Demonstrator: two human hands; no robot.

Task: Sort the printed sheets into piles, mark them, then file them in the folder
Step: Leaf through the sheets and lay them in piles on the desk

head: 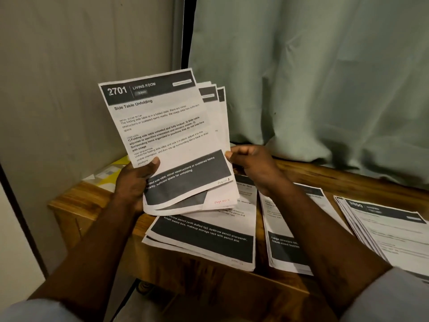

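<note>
The left hand point(134, 182) is gripping a sheaf point(162, 126) above the table point(69, 201) — the right hand point(250, 166) is pinching it too (piles point(204, 242) are lying on the table).

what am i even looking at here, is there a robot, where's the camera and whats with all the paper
No robot here: a person works with bare hands, and the one picture comes from a camera worn on their head, looking down. The left hand grips a fanned bundle of printed sheets, the top one headed 2701 Living Room. The right hand pinches its right edge. On the wooden table below lie three more piles: a left pile, a middle pile and a right pile. A pale green curtain hangs behind.
</note>
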